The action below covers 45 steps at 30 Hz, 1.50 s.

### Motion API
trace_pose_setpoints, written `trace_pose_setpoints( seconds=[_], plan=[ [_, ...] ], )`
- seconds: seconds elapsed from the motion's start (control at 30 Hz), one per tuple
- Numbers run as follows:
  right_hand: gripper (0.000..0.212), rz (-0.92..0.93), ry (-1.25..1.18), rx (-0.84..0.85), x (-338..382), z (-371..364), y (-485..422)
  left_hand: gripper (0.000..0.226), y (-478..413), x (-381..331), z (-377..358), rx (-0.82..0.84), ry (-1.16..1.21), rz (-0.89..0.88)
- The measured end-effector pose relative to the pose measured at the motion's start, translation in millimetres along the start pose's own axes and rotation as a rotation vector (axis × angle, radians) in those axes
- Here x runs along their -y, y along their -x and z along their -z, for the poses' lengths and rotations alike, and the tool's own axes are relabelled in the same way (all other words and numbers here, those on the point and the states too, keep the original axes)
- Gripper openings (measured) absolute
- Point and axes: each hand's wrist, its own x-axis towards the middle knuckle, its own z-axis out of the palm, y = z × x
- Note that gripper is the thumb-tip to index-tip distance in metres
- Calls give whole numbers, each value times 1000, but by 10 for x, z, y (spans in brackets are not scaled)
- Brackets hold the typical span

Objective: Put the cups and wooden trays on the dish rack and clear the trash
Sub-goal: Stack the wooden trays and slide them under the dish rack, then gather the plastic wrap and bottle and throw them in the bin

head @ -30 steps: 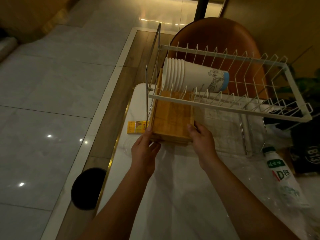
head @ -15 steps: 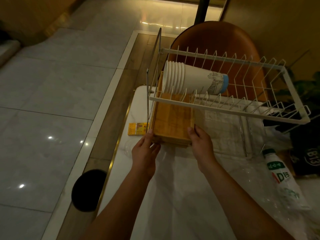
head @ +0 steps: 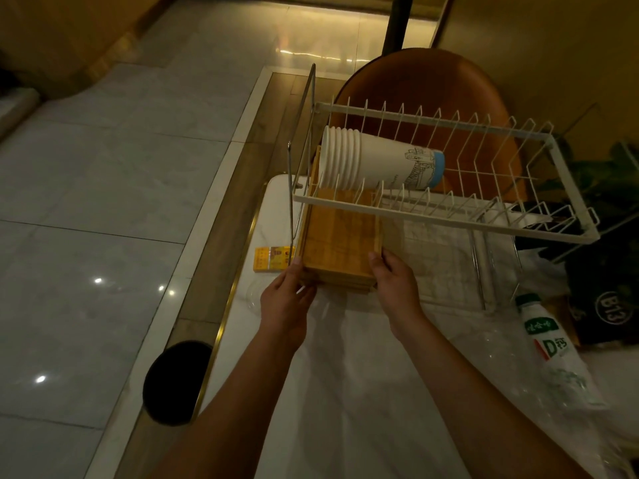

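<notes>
1. Nearest, a crumpled clear plastic bottle with a green-and-red label (head: 549, 344) lies on the white bench (head: 352, 392) at the right. It is trash not yet cleared, and a round black bin (head: 176, 382) stands on the floor beside the bench's left edge.
2. The left hand (head: 285, 300) and right hand (head: 396, 286) each pinch a near corner of the stack of flat bamboo wooden trays (head: 340, 247), fingers curled under and thumbs on top.
3. The stack sits partly under the upper tier of the white wire dish rack (head: 446, 219), on its lower level.
4. A small yellow carton (head: 273, 259) lies just left of the trays, outside the rack's metal leg.
5. Above, a nested stack of white paper cups with a blue base (head: 377, 162) lies on its side in the rack's tines.
6. Risks, as I judge them: uneven pushing could jam the stack against the leg, shear the trays apart, or jolt the rack and roll the cups off.
</notes>
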Motion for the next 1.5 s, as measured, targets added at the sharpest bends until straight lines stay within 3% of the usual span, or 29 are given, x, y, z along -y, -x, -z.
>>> trace_pose_setpoints(
  seconds=[0.1, 0.27, 0.4, 0.47, 0.53, 0.6, 0.67, 0.73, 0.83, 0.93, 1.0, 1.1, 1.17, 1.23, 1.37, 1.5],
  plan=[
    [14, 2, 7, 9, 13, 3, 5, 16, 12, -8, -5, -4, 6, 21],
    [20, -5, -12, 46, 34, 69, 72, 18, 64, -53, -4, -22, -21, 80],
    [18, -23, 30, -9, -31, 314, 279, 35, 148, -3, 208, -95, -109, 24],
    [14, -43, 89, -22, -122, 464, 481, 43, 276, 137, 399, -152, -314, -39],
    [23, -67, 143, -22, -248, 595, 746, 43, 454, 333, 643, -143, -746, -192],
    [29, -88, 218, -32, -397, 734, 1059, 49, 606, 540, 894, -43, -1282, -382],
    [28, -90, 291, -67, -510, 885, 1418, 55, 734, 709, 1088, 85, -1645, -510],
    [24, 5, 380, -144, -539, 1068, 1777, 57, 863, 870, 1181, 182, -1792, -543],
    [18, 295, 472, -282, -439, 1403, 2222, 59, 1015, 1079, 1129, 299, -1902, -553],
    [15, 461, 484, -531, -277, 1917, 2547, 63, 1126, 1214, 943, 362, -1935, -516],
    [26, 414, 662, -671, -326, 2346, 2642, 65, 1177, 1277, 795, 383, -1878, -458],
    [96, -31, 1005, -585, -633, 2819, 2660, 70, 1322, 1421, 504, 470, -1605, -337],
    [114, -310, 1034, -406, -855, 2888, 2627, 79, 1447, 1564, 269, 564, -1408, -220],
    [116, -428, 943, -262, -1075, 2890, 2568, 100, 1563, 1749, 25, 635, -1294, -125],
    [109, -411, 820, -198, -1265, 2734, 2440, 131, 1678, 2098, -349, 691, -1320, -105],
    [92, -314, 779, -63, -1275, 2437, 2367, 140, 1668, 2234, -517, 511, -1381, -76]
  ],
)
